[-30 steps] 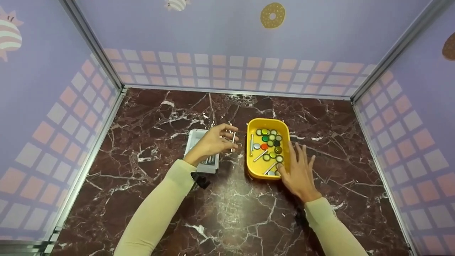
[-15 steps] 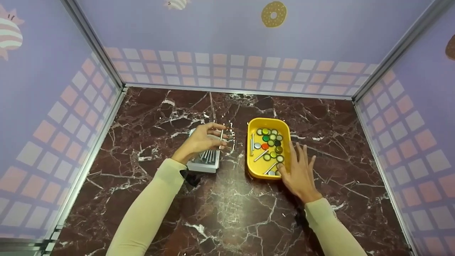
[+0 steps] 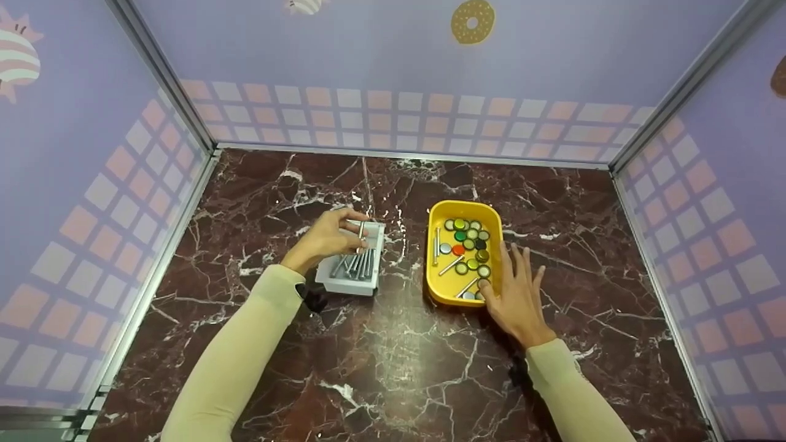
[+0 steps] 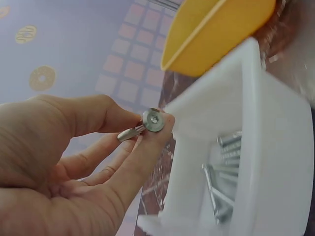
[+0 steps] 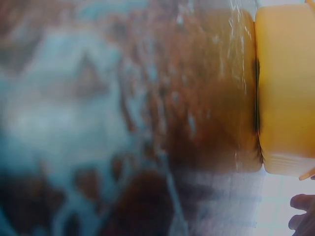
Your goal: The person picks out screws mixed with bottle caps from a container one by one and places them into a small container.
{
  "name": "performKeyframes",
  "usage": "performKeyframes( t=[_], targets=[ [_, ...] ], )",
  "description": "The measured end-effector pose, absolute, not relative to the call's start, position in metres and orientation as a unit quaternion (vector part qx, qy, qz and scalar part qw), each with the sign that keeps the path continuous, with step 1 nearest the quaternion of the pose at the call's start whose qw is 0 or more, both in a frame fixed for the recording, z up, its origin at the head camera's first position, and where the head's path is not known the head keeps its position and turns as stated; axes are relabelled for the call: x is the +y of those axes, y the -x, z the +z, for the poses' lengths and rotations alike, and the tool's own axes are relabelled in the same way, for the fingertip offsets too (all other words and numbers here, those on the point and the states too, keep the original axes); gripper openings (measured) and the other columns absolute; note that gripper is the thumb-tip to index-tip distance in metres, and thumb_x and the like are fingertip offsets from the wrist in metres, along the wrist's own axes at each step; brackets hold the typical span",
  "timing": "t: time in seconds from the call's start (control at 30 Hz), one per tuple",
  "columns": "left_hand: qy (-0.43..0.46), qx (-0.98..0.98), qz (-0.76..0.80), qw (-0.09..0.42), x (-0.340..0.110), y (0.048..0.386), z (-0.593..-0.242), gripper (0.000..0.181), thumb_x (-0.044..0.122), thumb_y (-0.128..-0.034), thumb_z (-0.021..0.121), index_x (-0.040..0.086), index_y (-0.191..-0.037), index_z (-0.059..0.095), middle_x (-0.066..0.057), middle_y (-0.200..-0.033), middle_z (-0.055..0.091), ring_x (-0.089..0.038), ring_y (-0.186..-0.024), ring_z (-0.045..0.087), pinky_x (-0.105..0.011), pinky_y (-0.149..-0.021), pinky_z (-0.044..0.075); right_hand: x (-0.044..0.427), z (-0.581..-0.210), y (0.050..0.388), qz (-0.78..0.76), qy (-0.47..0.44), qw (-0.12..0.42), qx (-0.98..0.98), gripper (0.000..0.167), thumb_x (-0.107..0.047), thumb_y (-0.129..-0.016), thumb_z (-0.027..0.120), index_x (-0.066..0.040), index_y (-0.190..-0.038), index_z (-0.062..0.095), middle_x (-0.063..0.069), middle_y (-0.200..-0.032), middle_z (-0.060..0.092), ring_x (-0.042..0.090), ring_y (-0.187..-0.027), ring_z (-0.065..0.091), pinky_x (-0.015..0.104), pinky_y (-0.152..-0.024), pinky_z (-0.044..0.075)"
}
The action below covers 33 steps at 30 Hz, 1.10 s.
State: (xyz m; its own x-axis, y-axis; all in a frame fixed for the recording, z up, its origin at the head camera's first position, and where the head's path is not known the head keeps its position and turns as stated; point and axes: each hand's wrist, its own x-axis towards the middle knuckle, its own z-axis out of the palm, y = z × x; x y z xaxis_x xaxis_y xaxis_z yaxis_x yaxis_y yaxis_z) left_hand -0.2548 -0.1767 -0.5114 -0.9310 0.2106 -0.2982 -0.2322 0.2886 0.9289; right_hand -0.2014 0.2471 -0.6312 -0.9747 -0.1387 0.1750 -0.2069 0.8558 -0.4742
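My left hand pinches a silver bolt between thumb and fingertips, over the white bin. In the left wrist view the bolt's round head shows a small socket, with another metal piece, seemingly a second bolt, close beside it. Several long bolts lie inside the white bin. My right hand rests against the right side of the yellow bin, fingers straight and spread, thumb over the rim. Several bottle caps and a few screws lie in the yellow bin.
Both bins stand on a dark red marbled tabletop, a gap between them. Purple patterned panels with metal edging enclose the back and both sides. The right wrist view mostly shows blurred tabletop and the yellow bin's outer wall.
My left hand has moved left with the bolt, from the gap between the bins to above the white bin, uncovering more of its contents. The right hand has stayed at the yellow bin.
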Motion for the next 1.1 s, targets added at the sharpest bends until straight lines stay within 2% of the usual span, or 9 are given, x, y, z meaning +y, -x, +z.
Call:
performKeyframes(
  t=[0.17, 0.37, 0.53, 0.73, 0.97, 1.1],
  targets=[
    [0.004, 0.832, 0.527, 0.176, -0.187, 0.259, -0.513, 0.065, -0.010, -0.0959, 0.083, -0.004, -0.157, 0.065, -0.037, -0.147, 0.073, -0.025, -0.098, 0.080, -0.039, -0.089, 0.075, 0.247, -0.632, 0.201, 0.253, -0.091, 0.066, -0.961, 0.096, -0.040, -0.110, 0.066, -0.015, -0.188, 0.017, 0.028, -0.192, 0.024, 0.056, -0.181, 0.010, 0.089, -0.140, -0.001],
    [-0.019, 0.896, 0.417, 0.154, -0.192, 0.265, -0.513, 0.060, -0.008, -0.0920, 0.084, 0.001, -0.150, 0.073, -0.029, -0.137, 0.081, -0.036, -0.109, 0.084, -0.030, -0.083, 0.073, 0.249, -0.632, 0.201, 0.250, -0.092, 0.072, -0.961, 0.095, -0.040, -0.109, 0.065, -0.014, -0.188, 0.019, 0.030, -0.191, 0.025, 0.056, -0.181, 0.011, 0.090, -0.139, 0.000],
    [-0.026, 0.928, 0.345, 0.138, -0.191, 0.268, -0.512, 0.058, -0.007, -0.0892, 0.082, 0.003, -0.146, 0.076, -0.026, -0.131, 0.084, -0.040, -0.114, 0.083, -0.040, -0.091, 0.074, 0.250, -0.632, 0.203, 0.252, -0.094, 0.073, -0.960, 0.094, -0.040, -0.110, 0.065, -0.014, -0.188, 0.019, 0.030, -0.191, 0.024, 0.057, -0.181, 0.010, 0.091, -0.138, 0.000],
    [-0.059, 0.955, 0.261, 0.126, -0.183, 0.269, -0.512, 0.055, -0.007, -0.0889, 0.077, -0.001, -0.143, 0.077, -0.027, -0.124, 0.084, -0.041, -0.111, 0.079, -0.053, -0.100, 0.069, 0.251, -0.634, 0.202, 0.248, -0.093, 0.067, -0.962, 0.095, -0.041, -0.110, 0.064, -0.016, -0.188, 0.017, 0.030, -0.192, 0.023, 0.057, -0.181, 0.010, 0.091, -0.138, 0.000],
    [-0.115, 0.976, 0.151, 0.104, -0.169, 0.270, -0.506, 0.045, -0.013, -0.0933, 0.075, -0.005, -0.138, 0.080, -0.029, -0.137, 0.081, -0.050, -0.128, 0.079, -0.058, -0.114, 0.066, 0.251, -0.633, 0.203, 0.252, -0.095, 0.075, -0.960, 0.095, -0.040, -0.110, 0.065, -0.016, -0.188, 0.017, 0.030, -0.191, 0.025, 0.056, -0.181, 0.011, 0.090, -0.139, 0.000],
    [-0.124, 0.980, 0.126, 0.093, -0.165, 0.271, -0.504, 0.039, -0.010, -0.0949, 0.078, -0.006, -0.134, 0.080, -0.029, -0.139, 0.080, -0.049, -0.129, 0.079, -0.058, -0.115, 0.066, 0.249, -0.633, 0.203, 0.252, -0.095, 0.073, -0.960, 0.095, -0.041, -0.110, 0.065, -0.016, -0.188, 0.017, 0.030, -0.191, 0.024, 0.057, -0.181, 0.011, 0.091, -0.138, 0.000]
  ],
)
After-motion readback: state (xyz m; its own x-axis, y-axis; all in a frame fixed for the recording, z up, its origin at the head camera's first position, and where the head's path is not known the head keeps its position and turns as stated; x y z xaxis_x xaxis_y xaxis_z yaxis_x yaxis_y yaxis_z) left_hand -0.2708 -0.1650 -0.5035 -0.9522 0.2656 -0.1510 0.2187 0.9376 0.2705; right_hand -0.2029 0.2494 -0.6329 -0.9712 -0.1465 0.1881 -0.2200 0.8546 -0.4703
